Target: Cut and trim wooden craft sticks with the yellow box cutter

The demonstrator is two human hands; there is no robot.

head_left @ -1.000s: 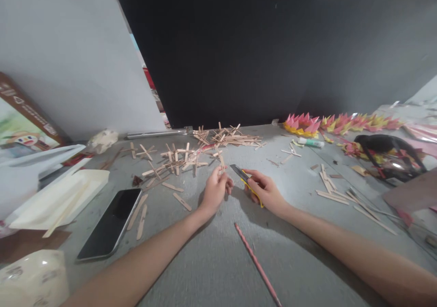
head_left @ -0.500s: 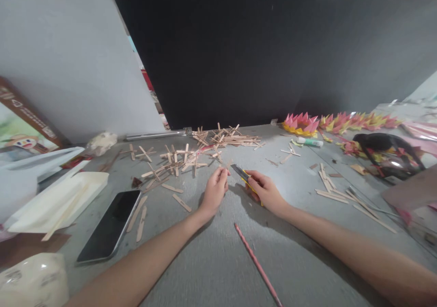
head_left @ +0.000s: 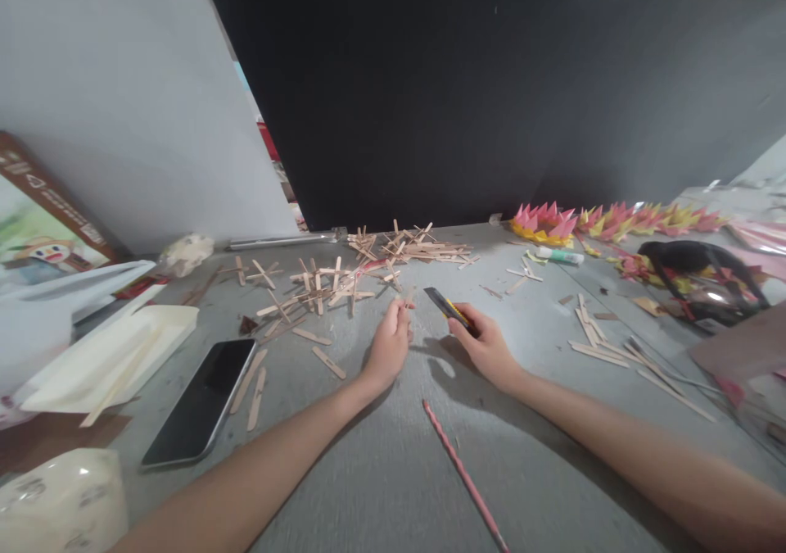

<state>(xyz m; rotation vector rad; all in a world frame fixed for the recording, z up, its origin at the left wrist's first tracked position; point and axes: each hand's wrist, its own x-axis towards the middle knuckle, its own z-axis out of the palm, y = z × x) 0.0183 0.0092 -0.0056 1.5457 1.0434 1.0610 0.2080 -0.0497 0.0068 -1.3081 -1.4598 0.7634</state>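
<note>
My left hand [head_left: 393, 333] is closed in a pinch on a small pale piece of wooden craft stick [head_left: 410, 293], its tip blurred above the fingers. In my right hand [head_left: 485, 342] is a black and yellow utility knife [head_left: 453, 310], gripped by the handle and pointing up and left. Its dark tip stands a little apart from my left fingers. Beyond my left hand lie several crossed craft sticks [head_left: 316, 291], with a heap of sticks [head_left: 430, 250] behind. A thin pink stick [head_left: 460, 469] rests on the grey table between my forearms.
A black phone [head_left: 200, 401] and a white tray [head_left: 175, 319] with a stick across it are at the left. Loose sticks [head_left: 595, 352], a glue stick [head_left: 558, 256] and pink-and-yellow folded paper flowers [head_left: 546, 224] lie to the right. A dark panel [head_left: 460, 94] rises behind.
My right hand has turned the knife and drawn it slightly away from my left hand, its black side now showing. My left hand has hardly moved. The view has shifted slightly.
</note>
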